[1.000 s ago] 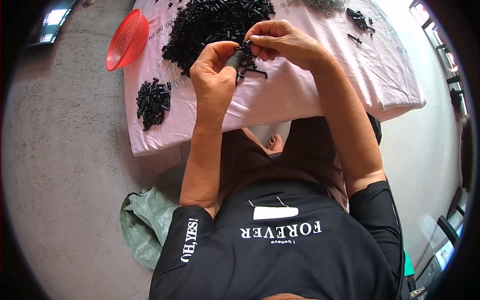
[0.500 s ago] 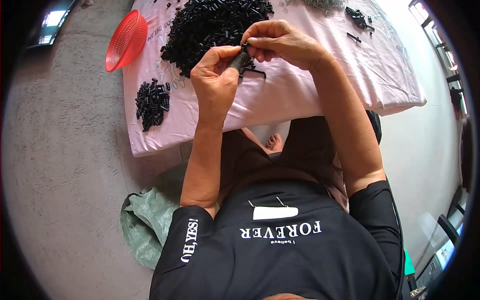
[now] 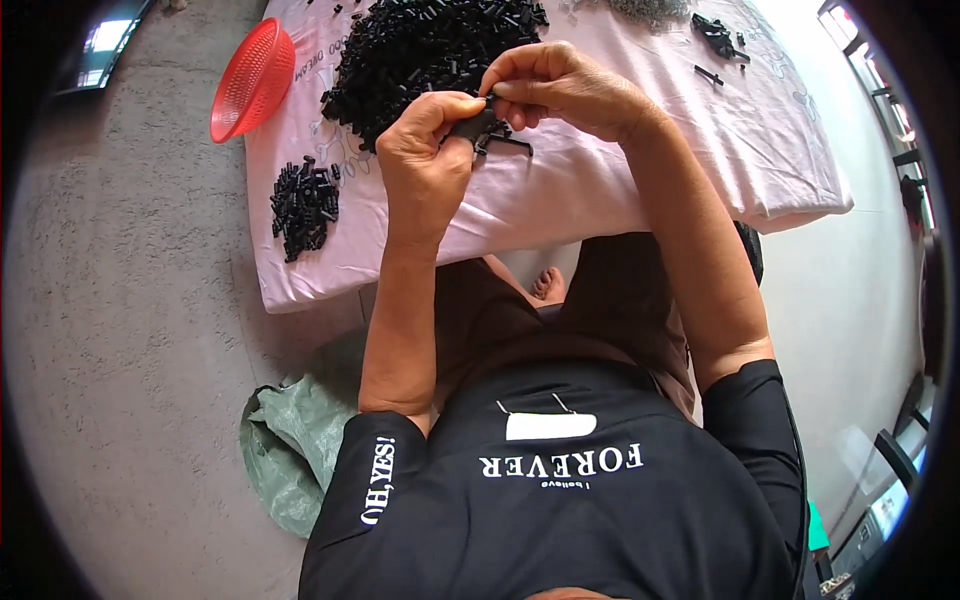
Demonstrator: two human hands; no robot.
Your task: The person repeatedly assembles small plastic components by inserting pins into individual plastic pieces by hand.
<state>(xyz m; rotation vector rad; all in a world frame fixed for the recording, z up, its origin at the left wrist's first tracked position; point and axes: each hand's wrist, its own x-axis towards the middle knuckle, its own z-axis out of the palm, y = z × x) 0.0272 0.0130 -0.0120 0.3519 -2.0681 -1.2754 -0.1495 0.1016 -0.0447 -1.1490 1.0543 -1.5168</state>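
Observation:
Above the near edge of a large heap of small black plastic pieces (image 3: 420,50), both hands meet. My left hand (image 3: 420,160) is closed around a dark, thick cylindrical piece (image 3: 472,126), its thumb and forefinger at the upper end. From the right, my right hand (image 3: 575,92) pinches at that same end, on a small black part (image 3: 490,99) mostly hidden by the fingertips. A thin black rod-like piece (image 3: 512,145) lies on the pink cloth (image 3: 560,190) just below the hands.
A smaller pile of black pieces (image 3: 304,210) lies near the table's left edge. The red perforated basket (image 3: 253,85) tilts at the far left edge. Grey small pieces (image 3: 650,10) and more black parts (image 3: 715,38) lie farther back. A green sack (image 3: 290,450) rests on the floor.
The left hand has shifted slightly left and turned the cylindrical piece so it lies flatter. The right hand stays at its end, almost unmoved.

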